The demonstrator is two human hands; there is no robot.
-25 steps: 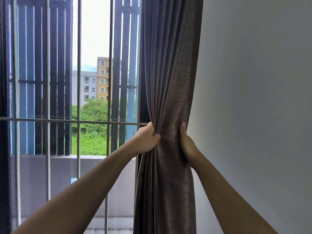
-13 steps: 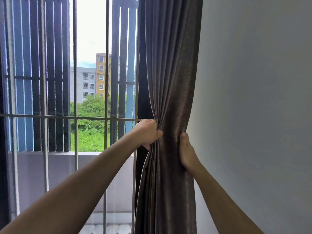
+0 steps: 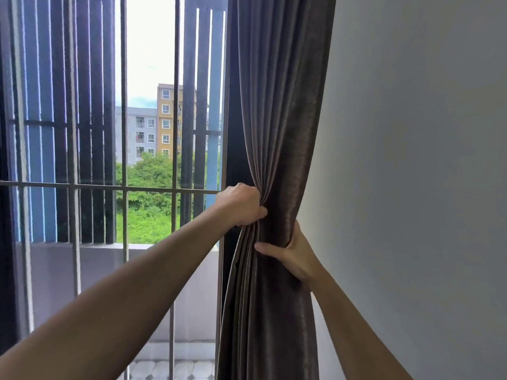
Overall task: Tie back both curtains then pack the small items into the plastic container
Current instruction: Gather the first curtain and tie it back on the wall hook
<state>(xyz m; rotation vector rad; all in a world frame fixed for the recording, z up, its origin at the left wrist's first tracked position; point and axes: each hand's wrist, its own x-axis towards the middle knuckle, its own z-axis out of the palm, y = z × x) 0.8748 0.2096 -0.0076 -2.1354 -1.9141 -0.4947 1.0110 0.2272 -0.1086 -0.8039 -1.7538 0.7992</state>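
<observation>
A dark brown curtain (image 3: 279, 119) hangs gathered at the right side of the window, against the wall. My left hand (image 3: 241, 205) is closed on the curtain's left folds at about mid height. My right hand (image 3: 293, 253) wraps the bunched fabric from the right, just below the left hand, with the thumb across the front. No tie-back, second curtain, small items or plastic container are in view.
A grey wall (image 3: 411, 160) fills the right half. Metal window bars (image 3: 124, 187) and dark vertical slats (image 3: 82, 119) stand to the left, with a balcony ledge (image 3: 96, 246), trees and buildings beyond. Tiled floor (image 3: 175, 370) shows at the bottom.
My right hand has slid down the curtain and brought its thumb across the front of the bundle. My left hand stays clenched on the folds and sits a little higher in the view.
</observation>
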